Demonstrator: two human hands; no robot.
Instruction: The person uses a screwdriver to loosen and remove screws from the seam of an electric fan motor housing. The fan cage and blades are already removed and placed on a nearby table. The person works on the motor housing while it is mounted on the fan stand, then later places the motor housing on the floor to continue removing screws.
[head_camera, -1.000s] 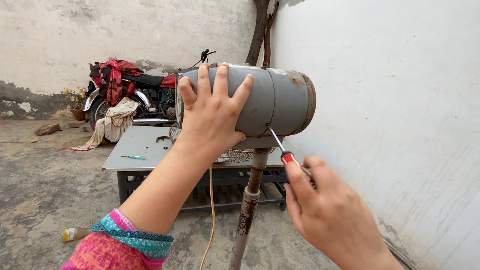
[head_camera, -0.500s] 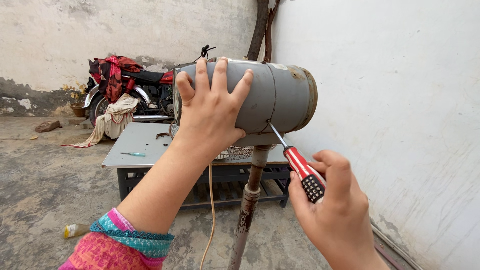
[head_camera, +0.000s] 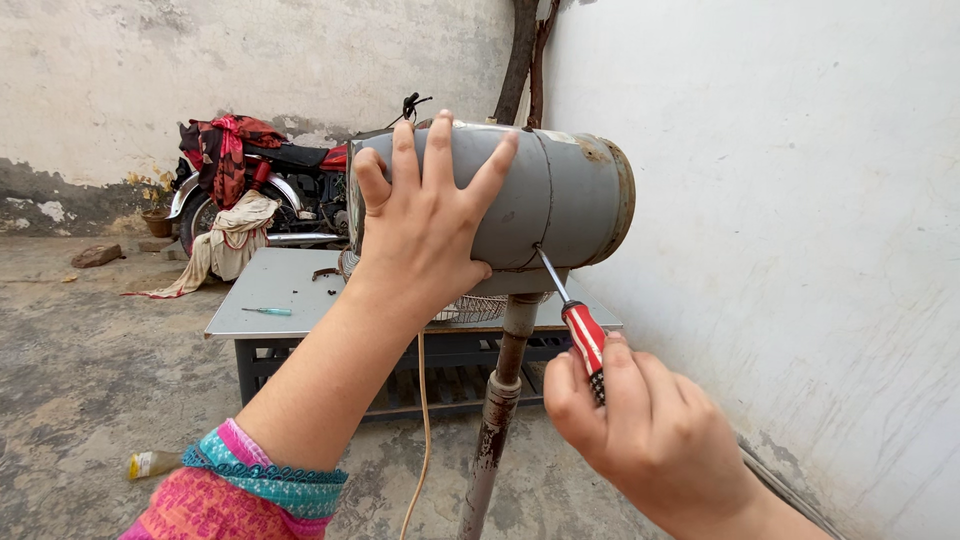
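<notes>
The left hand (head_camera: 425, 235) lies flat against the side of a grey metal cylinder housing (head_camera: 560, 195), its fingers (head_camera: 405, 165) spread wide and pressed open on the curved surface rather than wrapped around anything. The housing sits horizontally on top of a rusty upright pole (head_camera: 497, 400), with its rust-edged round end facing the white wall (head_camera: 780, 200) on the right.

The right hand (head_camera: 650, 435) is closed around the red-and-white striped handle of a screwdriver (head_camera: 570, 315). The screwdriver's thin metal shaft slants up and to the left, and its tip meets the lower side of the housing just beside the left hand's palm, near where the housing joins the pole.

Behind the pole stands a low grey table (head_camera: 270, 300) on a dark frame. A small blue-handled tool (head_camera: 265, 311) lies on its top, along with a few dark bits too small to tell apart. A wire mesh piece (head_camera: 470, 310) shows just under the housing, partly hidden by the left forearm. A pale cord (head_camera: 420, 430) hangs down in front of the table frame.

Farther back, a red motorcycle (head_camera: 290, 175) draped with cloth is parked against the stained rear wall. A small bottle (head_camera: 152, 464) lies on the concrete floor (head_camera: 90, 370) near the left sleeve (head_camera: 240, 495), which is pink with a teal patterned cuff.
</notes>
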